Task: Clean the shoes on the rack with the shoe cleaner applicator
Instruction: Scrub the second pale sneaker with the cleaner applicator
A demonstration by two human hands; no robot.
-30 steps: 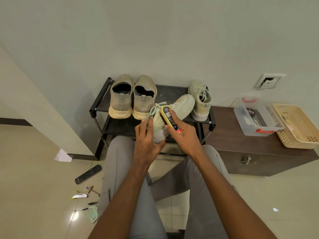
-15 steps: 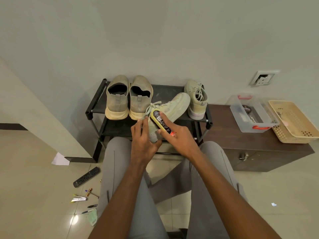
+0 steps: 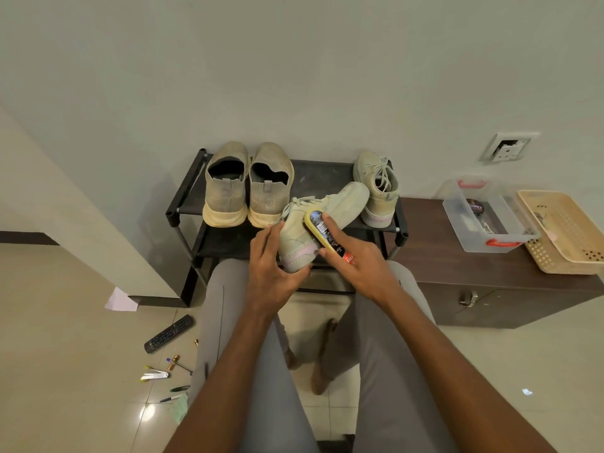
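Head view: the left hand (image 3: 271, 269) grips the heel of a pale green sneaker (image 3: 322, 220), held above the rack's (image 3: 183, 204) front edge. The right hand (image 3: 356, 263) holds the yellow applicator (image 3: 322, 228), seemingly pressed against the sneaker's side. Its mate (image 3: 377, 188) stands at the rack's right end, a beige pair (image 3: 248, 188) at its left.

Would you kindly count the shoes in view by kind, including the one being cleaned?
Slip-on shoes on the rack: 2
Lace-up shoes: 2, one on the rack, one held in the left hand
Total: 4
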